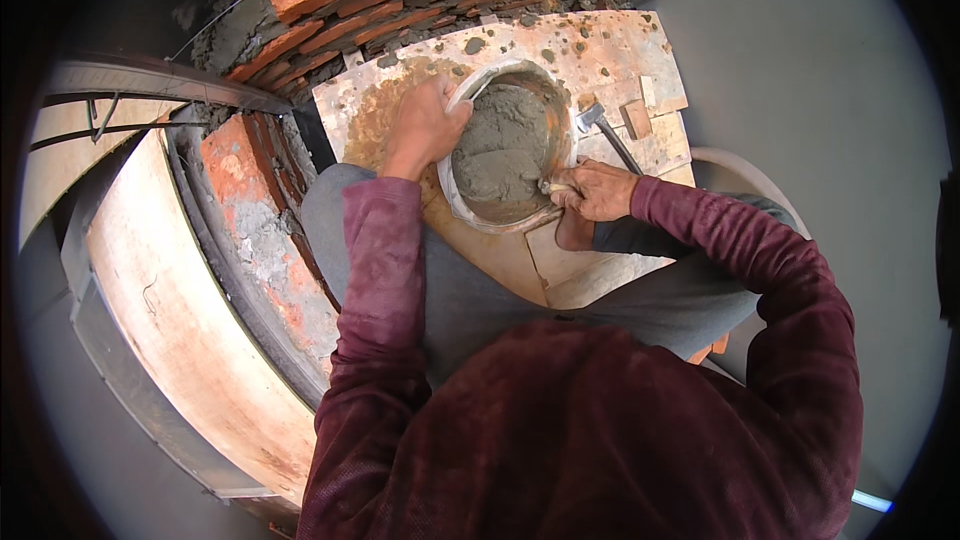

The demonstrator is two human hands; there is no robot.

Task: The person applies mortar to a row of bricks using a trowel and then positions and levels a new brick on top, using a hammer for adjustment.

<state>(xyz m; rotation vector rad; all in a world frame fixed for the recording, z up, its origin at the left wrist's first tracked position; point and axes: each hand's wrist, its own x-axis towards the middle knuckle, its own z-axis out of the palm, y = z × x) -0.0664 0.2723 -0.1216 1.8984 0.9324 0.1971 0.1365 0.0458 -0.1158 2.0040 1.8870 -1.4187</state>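
A round pale bucket (449, 178) of wet grey mortar (503, 132) stands on the boards between my legs. My left hand (428, 125) is closed over the bucket's left rim, thumb toward the inside. At the lower right rim, my right hand (597, 190) is wrapped round the light handle of a trowel (548, 186). The trowel's blade is not visible and seems sunk in the mortar. Just above my right hand, a hammer (592, 118) with a dark handle lies against the bucket's right side.
Mortar-spotted boards (625, 40) lie under the bucket, with small wood offcuts (637, 120) on the right. A curved brick wall (400, 0) rises along the far side. To my left are a mortar-smeared brick ledge (265, 230) and a long pale plank (190, 310).
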